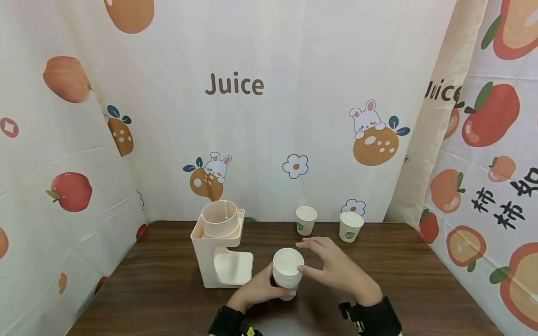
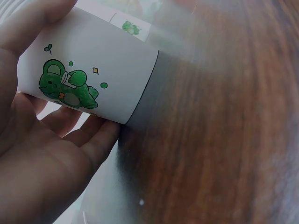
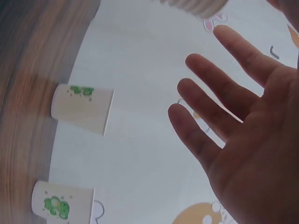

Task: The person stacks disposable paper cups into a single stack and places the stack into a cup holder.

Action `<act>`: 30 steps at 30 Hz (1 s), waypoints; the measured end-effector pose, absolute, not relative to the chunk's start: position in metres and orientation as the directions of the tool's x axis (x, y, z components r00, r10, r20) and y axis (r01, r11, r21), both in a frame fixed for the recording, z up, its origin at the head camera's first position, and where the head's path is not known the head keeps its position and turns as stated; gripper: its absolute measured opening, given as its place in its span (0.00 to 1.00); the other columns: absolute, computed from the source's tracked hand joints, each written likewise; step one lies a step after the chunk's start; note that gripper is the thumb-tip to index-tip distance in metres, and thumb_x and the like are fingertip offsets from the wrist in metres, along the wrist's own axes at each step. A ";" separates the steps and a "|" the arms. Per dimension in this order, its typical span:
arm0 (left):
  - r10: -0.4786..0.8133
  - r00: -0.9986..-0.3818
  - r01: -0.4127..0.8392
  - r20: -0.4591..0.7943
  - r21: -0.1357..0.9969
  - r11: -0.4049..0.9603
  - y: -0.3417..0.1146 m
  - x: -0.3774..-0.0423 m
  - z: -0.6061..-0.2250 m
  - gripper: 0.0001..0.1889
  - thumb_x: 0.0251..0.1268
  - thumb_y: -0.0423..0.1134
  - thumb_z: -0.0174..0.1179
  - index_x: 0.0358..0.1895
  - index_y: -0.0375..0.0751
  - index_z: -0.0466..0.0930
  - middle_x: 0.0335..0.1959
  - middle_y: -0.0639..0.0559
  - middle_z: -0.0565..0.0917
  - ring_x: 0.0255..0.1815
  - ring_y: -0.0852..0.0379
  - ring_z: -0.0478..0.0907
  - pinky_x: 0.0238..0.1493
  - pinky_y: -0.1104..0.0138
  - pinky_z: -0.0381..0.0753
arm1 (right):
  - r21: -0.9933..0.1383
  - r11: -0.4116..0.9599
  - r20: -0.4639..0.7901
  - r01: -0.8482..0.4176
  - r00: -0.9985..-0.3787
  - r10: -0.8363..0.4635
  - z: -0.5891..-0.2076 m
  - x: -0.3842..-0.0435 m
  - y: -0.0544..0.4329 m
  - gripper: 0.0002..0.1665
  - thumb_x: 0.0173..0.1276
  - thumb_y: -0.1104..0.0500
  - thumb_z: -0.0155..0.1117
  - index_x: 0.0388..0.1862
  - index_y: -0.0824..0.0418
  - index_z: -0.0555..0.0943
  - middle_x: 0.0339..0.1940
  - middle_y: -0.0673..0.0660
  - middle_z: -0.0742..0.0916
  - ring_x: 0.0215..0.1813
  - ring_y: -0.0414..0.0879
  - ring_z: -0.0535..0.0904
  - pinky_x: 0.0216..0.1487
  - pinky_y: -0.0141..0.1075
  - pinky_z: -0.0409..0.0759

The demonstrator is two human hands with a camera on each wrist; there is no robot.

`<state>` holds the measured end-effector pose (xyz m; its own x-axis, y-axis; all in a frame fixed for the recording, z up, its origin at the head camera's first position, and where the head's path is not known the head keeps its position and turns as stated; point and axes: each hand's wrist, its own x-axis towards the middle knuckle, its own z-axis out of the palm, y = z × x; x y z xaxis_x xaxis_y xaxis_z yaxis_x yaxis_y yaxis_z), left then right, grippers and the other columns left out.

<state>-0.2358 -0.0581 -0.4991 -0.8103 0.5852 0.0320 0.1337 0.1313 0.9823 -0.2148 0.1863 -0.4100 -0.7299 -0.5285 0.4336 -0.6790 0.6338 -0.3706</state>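
Observation:
A stack of white paper cups (image 1: 288,267) is gripped by my left hand (image 1: 261,288) at the front middle of the table. In the left wrist view, fingers and thumb curl round the lowest cup (image 2: 88,65), which has a green cartoon animal printed on it. My right hand (image 1: 332,266) hovers just right of the stack's rim, its fingers spread and holding nothing. In the right wrist view its fingers (image 3: 210,112) are apart, and part of the stack (image 3: 196,4) shows at the top edge.
Two single paper cups (image 1: 306,220) (image 1: 350,227) stand upright at the back of the brown wooden table (image 1: 168,280). To the left is a cream-coloured holder (image 1: 206,261) with a round cup-like container (image 1: 219,219) on top. A printed curtain (image 1: 269,130) hangs behind.

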 end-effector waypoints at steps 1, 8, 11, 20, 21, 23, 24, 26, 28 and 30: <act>0.585 -0.810 0.136 0.033 0.982 0.133 -0.058 -0.236 -0.499 0.42 0.58 0.41 0.75 0.73 0.52 0.61 0.60 0.54 0.76 0.61 0.52 0.72 0.64 0.46 0.65 | -0.373 0.637 0.440 -0.674 -0.733 -0.519 -0.410 -0.215 0.188 0.29 0.66 0.42 0.71 0.63 0.51 0.80 0.62 0.49 0.80 0.65 0.49 0.72 0.59 0.51 0.75; 0.582 -0.813 0.134 0.031 0.982 0.135 -0.058 -0.236 -0.498 0.42 0.58 0.41 0.75 0.74 0.54 0.61 0.61 0.55 0.76 0.62 0.52 0.71 0.66 0.43 0.62 | -0.349 0.675 0.475 -0.649 -0.744 -0.470 -0.409 -0.220 0.201 0.26 0.65 0.47 0.73 0.60 0.53 0.81 0.59 0.48 0.82 0.63 0.50 0.74 0.59 0.52 0.74; 0.584 -0.811 0.137 0.036 0.982 0.129 -0.058 -0.236 -0.499 0.42 0.57 0.40 0.75 0.74 0.54 0.61 0.60 0.55 0.76 0.62 0.52 0.72 0.65 0.44 0.62 | -0.354 0.687 0.481 -0.634 -0.754 -0.448 -0.409 -0.221 0.205 0.24 0.67 0.48 0.72 0.59 0.54 0.82 0.58 0.50 0.83 0.62 0.52 0.75 0.58 0.53 0.75; 0.590 -0.806 0.146 0.050 0.983 0.115 -0.058 -0.236 -0.499 0.43 0.57 0.39 0.75 0.74 0.54 0.61 0.60 0.55 0.76 0.62 0.53 0.72 0.66 0.45 0.61 | -0.401 0.715 0.461 -0.572 -0.801 -0.382 -0.409 -0.222 0.217 0.21 0.70 0.51 0.69 0.59 0.55 0.82 0.59 0.58 0.82 0.62 0.58 0.74 0.58 0.56 0.74; 0.587 -0.808 0.144 0.049 0.983 0.117 -0.057 -0.235 -0.499 0.43 0.57 0.39 0.75 0.74 0.54 0.61 0.60 0.55 0.76 0.62 0.53 0.71 0.66 0.45 0.61 | -0.400 0.719 0.461 -0.568 -0.803 -0.377 -0.409 -0.222 0.217 0.21 0.70 0.51 0.69 0.59 0.56 0.82 0.59 0.58 0.82 0.62 0.58 0.74 0.58 0.57 0.73; 0.586 -0.809 0.141 0.047 0.983 0.115 -0.057 -0.235 -0.498 0.43 0.57 0.39 0.76 0.73 0.54 0.61 0.60 0.55 0.76 0.62 0.52 0.71 0.66 0.45 0.61 | -0.397 0.725 0.466 -0.563 -0.804 -0.369 -0.410 -0.223 0.219 0.21 0.69 0.52 0.70 0.59 0.57 0.82 0.59 0.60 0.82 0.62 0.60 0.74 0.58 0.58 0.73; 0.585 -0.810 0.138 0.046 0.984 0.115 -0.057 -0.235 -0.498 0.43 0.57 0.39 0.75 0.73 0.54 0.61 0.60 0.55 0.76 0.62 0.52 0.71 0.66 0.45 0.61 | -0.395 0.727 0.471 -0.561 -0.803 -0.365 -0.410 -0.224 0.220 0.21 0.69 0.53 0.70 0.58 0.58 0.82 0.59 0.60 0.82 0.62 0.61 0.74 0.58 0.58 0.72; 0.585 -0.810 0.136 0.044 0.984 0.114 -0.057 -0.234 -0.498 0.43 0.57 0.38 0.75 0.73 0.54 0.61 0.60 0.55 0.76 0.62 0.52 0.71 0.66 0.45 0.61 | -0.390 0.734 0.479 -0.556 -0.803 -0.354 -0.411 -0.225 0.222 0.21 0.69 0.53 0.70 0.58 0.59 0.82 0.58 0.61 0.83 0.62 0.61 0.75 0.59 0.59 0.72; 0.582 -0.812 0.134 0.041 0.984 0.117 -0.057 -0.234 -0.498 0.43 0.57 0.38 0.76 0.73 0.54 0.61 0.60 0.55 0.76 0.62 0.52 0.71 0.66 0.45 0.61 | -0.389 0.738 0.488 -0.551 -0.803 -0.342 -0.412 -0.226 0.224 0.21 0.69 0.54 0.70 0.58 0.59 0.82 0.59 0.61 0.83 0.62 0.62 0.75 0.59 0.60 0.71; 0.574 -0.818 0.130 0.036 0.984 0.123 -0.057 -0.234 -0.498 0.43 0.56 0.39 0.76 0.73 0.53 0.61 0.60 0.55 0.76 0.62 0.52 0.71 0.66 0.44 0.60 | -0.391 0.744 0.492 -0.541 -0.807 -0.328 -0.413 -0.226 0.226 0.21 0.70 0.53 0.69 0.59 0.59 0.82 0.59 0.62 0.82 0.63 0.63 0.74 0.59 0.61 0.71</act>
<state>-0.2337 -0.0569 -0.4977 -0.8177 0.5744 0.0364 0.1300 0.1227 0.9839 -0.2264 0.2264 -0.4132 -0.8068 -0.3278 0.4916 -0.5409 0.7445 -0.3913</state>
